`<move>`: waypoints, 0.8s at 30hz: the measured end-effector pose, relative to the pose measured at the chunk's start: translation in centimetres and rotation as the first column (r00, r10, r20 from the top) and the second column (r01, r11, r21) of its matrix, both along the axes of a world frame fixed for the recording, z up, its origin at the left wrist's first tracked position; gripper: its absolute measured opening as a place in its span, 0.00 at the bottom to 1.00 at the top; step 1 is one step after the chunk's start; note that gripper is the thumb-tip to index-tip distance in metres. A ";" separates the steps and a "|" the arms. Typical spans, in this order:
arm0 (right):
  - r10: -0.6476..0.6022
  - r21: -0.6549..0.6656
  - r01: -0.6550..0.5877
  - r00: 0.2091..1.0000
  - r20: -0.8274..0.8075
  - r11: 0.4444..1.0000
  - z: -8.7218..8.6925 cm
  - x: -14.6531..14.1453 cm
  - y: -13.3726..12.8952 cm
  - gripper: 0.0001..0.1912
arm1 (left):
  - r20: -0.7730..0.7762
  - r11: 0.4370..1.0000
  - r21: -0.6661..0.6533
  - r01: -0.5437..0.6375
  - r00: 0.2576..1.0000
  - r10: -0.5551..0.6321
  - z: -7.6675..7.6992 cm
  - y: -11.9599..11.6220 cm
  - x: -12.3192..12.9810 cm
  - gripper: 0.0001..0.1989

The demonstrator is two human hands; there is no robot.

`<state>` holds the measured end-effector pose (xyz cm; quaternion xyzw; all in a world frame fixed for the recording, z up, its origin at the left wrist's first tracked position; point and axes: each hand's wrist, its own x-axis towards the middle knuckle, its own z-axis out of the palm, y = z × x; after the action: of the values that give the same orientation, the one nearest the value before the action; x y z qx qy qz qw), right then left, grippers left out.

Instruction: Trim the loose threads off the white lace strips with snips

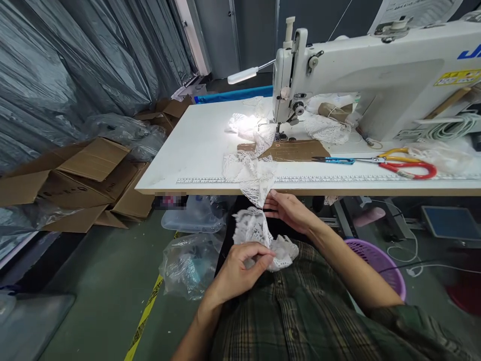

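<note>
White openwork lace (250, 225) between the fingers. Left hand (238, 265): thumb and forefinger closed in a pinch on the lower part of the lace, an open loop between the two digits behind the tips. Right hand (291, 210): just below the table edge, fingers loosely extended, tips touching the lace from the side; cannot tell whether they grip it.

Lace position — from the left fingertips it bunches over the lap, narrows near the right fingertips, then continues up over the edge onto the white tabletop (180, 150).

Beyond the right fingertips, further onto the top: printed ruler scale (203, 180) along the front edge, partly covered by lace; then flat brown sheet (296, 150), lace lying across its left part. Above that, white sewing machine (338, 75), needle area close to the lace; slim white lamp (242, 75) to its left.

Right of the fingers, on the top: blue snips with dark blades (338, 160), touching metal scissors with red and yellow handles (409, 168). Below these, under table level — purple plastic basket (376, 260), beside the right forearm.

Left of the left fingers, on the floor: clear plastic bag (191, 265); farther out, open brown cardboard box (93, 175).
</note>
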<state>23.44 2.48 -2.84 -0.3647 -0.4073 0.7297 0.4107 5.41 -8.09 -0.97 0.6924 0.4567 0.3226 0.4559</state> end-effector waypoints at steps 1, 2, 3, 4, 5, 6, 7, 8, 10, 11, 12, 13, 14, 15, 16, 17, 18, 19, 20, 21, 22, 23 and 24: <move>-0.018 -0.032 0.017 0.999 -0.031 0.999 -0.1 -0.6 0.1 0.25 | -0.005 1.000 -0.016 0.027 1.000 -0.027 -0.2 -0.2 0.2 0.09; -0.054 -0.061 0.051 0.997 -0.046 0.997 -0.2 -1.1 0.2 0.25 | -0.010 0.998 -0.029 0.051 0.999 -0.051 -0.5 -0.4 0.4 0.09; -0.102 -0.085 0.097 0.993 -0.051 0.992 -0.4 -1.5 0.2 0.25 | -0.014 0.997 -0.038 0.072 0.997 -0.072 -0.7 -0.5 0.5 0.09; -0.148 -0.097 0.142 0.988 -0.051 0.985 -0.5 -1.8 0.1 0.25 | -0.018 0.995 -0.042 0.087 0.996 -0.088 -0.8 -0.5 0.6 0.09; -0.177 -0.095 0.172 0.983 -0.049 0.981 -0.7 -1.9 -0.1 0.24 | -0.024 0.994 -0.041 0.098 0.995 -0.099 -0.9 -0.5 0.6 0.09; -0.184 -0.079 0.180 0.982 -0.044 0.981 -0.8 -1.8 -0.4 0.24 | -0.034 0.994 -0.035 0.107 0.994 -0.108 -0.9 -0.4 0.4 0.10; -0.168 -0.051 0.166 0.985 -0.031 0.985 -0.9 -1.5 -0.8 0.24 | -0.051 0.993 -0.026 0.117 0.992 -0.118 -0.8 -0.3 0.0 0.10; -0.131 -0.016 0.131 0.991 -0.001 0.991 -1.0 -1.2 -1.4 0.24 | -0.073 0.993 -0.013 0.120 0.990 -0.120 -0.7 0.0 -0.5 0.09; -0.017 0.061 0.011 0.995 0.100 0.998 -0.9 -0.2 -2.9 0.24 | -0.114 0.996 0.048 0.072 0.991 -0.067 -0.1 0.8 -2.1 0.09; 0.053 0.092 -0.068 0.987 0.153 0.993 -0.8 0.4 -3.7 0.25 | -0.116 0.995 0.099 0.007 0.993 0.005 0.2 1.4 -3.0 0.08; 0.132 0.115 -0.155 0.973 0.189 0.981 -0.6 0.9 -4.6 0.25 | -0.089 0.982 0.164 -0.092 0.990 0.107 0.6 2.1 -3.9 0.09; 0.220 0.130 -0.250 0.953 0.207 0.959 -0.4 1.4 -5.4 0.25 | -0.035 0.951 0.226 -0.210 0.974 0.223 0.9 2.9 -4.7 0.10; 0.307 0.147 -0.340 0.928 0.211 0.929 -0.2 1.7 -6.2 0.24 | 0.028 0.909 0.264 -0.323 0.945 0.327 1.2 3.7 -5.4 0.11; 0.382 0.168 -0.419 0.900 0.211 0.892 0.0 2.0 -6.9 0.23 | 0.081 0.872 0.273 -0.406 0.913 0.400 1.4 4.6 -5.7 0.12; 0.442 0.198 -0.483 0.870 0.219 0.853 0.3 2.1 -7.5 0.23 | 0.116 0.857 0.251 -0.451 0.893 0.436 1.5 5.6 -5.7 0.14; 0.487 0.236 -0.538 0.839 0.242 0.809 0.4 2.1 -8.1 0.22 | 0.128 0.873 0.194 -0.448 0.894 0.430 1.5 6.4 -5.4 0.16; 0.518 0.275 -0.586 0.807 0.282 0.763 0.5 2.0 -8.5 0.21 | 0.131 0.910 0.108 -0.401 0.913 0.387 1.5 7.3 -4.8 0.19; 0.542 0.305 -0.631 0.773 0.330 0.713 0.5 1.8 -9.0 0.21 | 0.139 0.948 0.000 -0.317 0.939 0.314 1.3 8.0 -3.8 0.23; 0.563 0.324 -0.674 0.735 0.378 0.663 0.5 1.6 -9.4 0.21 | 0.160 0.971 -0.113 -0.212 0.960 0.229 1.0 8.6 -2.6 0.26; 0.581 0.332 -0.714 0.697 0.419 0.617 0.5 1.4 -9.7 0.21 | 0.195 0.971 -0.206 -0.120 0.968 0.161 0.6 9.1 -1.3 0.29; 0.595 0.333 -0.746 0.663 0.454 0.577 0.4 1.2 -10.0 0.22 | 0.237 0.963 -0.266 -0.054 0.964 0.120 0.2 9.4 0.1 0.31; 0.603 0.329 -0.768 0.637 0.480 0.550 0.3 1.1 -10.2 0.22 | 0.279 0.956 -0.293 -0.024 0.954 0.110 -0.2 9.6 1.4 0.32; 0.603 0.327 -0.781 0.621 0.500 0.533 0.2 1.1 -10.3 0.22 | 0.310 0.954 -0.299 -0.030 0.942 0.126 -0.6 9.7 2.5 0.32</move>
<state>24.56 -7.80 -2.60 -0.1604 -0.7603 0.6231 0.0894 7.91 1.62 -1.58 0.5365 0.4449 0.3799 0.6082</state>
